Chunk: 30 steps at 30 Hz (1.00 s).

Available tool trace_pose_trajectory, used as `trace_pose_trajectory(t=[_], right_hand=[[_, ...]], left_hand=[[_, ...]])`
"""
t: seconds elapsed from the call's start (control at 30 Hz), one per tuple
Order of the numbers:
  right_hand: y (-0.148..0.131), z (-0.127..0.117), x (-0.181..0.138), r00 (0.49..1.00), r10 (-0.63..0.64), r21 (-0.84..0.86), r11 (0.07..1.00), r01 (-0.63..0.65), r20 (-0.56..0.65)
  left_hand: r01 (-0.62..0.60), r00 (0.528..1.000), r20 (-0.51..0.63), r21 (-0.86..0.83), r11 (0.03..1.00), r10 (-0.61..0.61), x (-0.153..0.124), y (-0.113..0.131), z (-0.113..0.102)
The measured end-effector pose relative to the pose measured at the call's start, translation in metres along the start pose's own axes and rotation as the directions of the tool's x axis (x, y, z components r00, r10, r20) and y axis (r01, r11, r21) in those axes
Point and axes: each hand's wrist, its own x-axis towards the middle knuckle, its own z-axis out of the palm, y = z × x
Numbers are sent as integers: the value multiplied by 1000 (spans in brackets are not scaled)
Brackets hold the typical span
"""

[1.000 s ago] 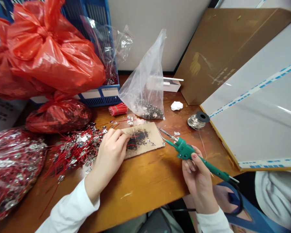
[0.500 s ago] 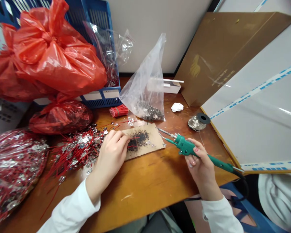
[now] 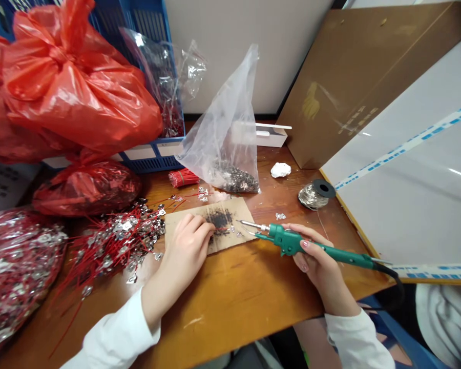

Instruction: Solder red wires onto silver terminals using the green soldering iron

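Observation:
My left hand [image 3: 188, 243] rests over a scorched piece of cardboard [image 3: 240, 209]. Its fingertips are pinched on a thin red wire [image 3: 223, 228], whose free end points right across the blackened patch. Small metal pieces [image 3: 234, 230] lie on the cardboard near that end. My right hand [image 3: 315, 256] is wrapped round a green soldering iron [image 3: 292, 242] with a trigger and a feed tube under the barrel. The iron's tip is just above the cardboard's right part, close to the metal pieces; contact cannot be made out.
Left of the cardboard lies a pile of red wires with metal tabs [image 3: 119, 236]. Red bags [image 3: 84, 97] and a blue crate [image 3: 149, 161] stand behind. A clear bag [image 3: 230, 138], a bundle of red wires [image 3: 183, 178], white crumpled material [image 3: 280, 170] and a solder spool [image 3: 315, 195] sit farther back.
My right hand has brought the soldering iron's tip down and left over the cardboard. My left hand has shifted slightly right, still pinching the wire. The view has turned a little.

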Motion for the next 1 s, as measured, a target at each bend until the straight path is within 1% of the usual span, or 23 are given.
trace_pose_trajectory(t=[0.13,0.43,0.6,1.0], right_hand=[[3,3,-4,999,20,-38,999,-18,39],[7,1,-5,996,-9,-69,998,15,91],[7,1,-7,996,0,-79,997,7,88],[8,-1,-6,993,3,-112,994,11,122]], left_hand=[[16,1000,14,-1,1000,-16,-1,-3,3],[19,999,32,-11,1000,-19,-3,-3,4],[14,999,38,-14,1000,-14,-3,-3,4],[4,999,51,-4,1000,-4,-4,-2,4]])
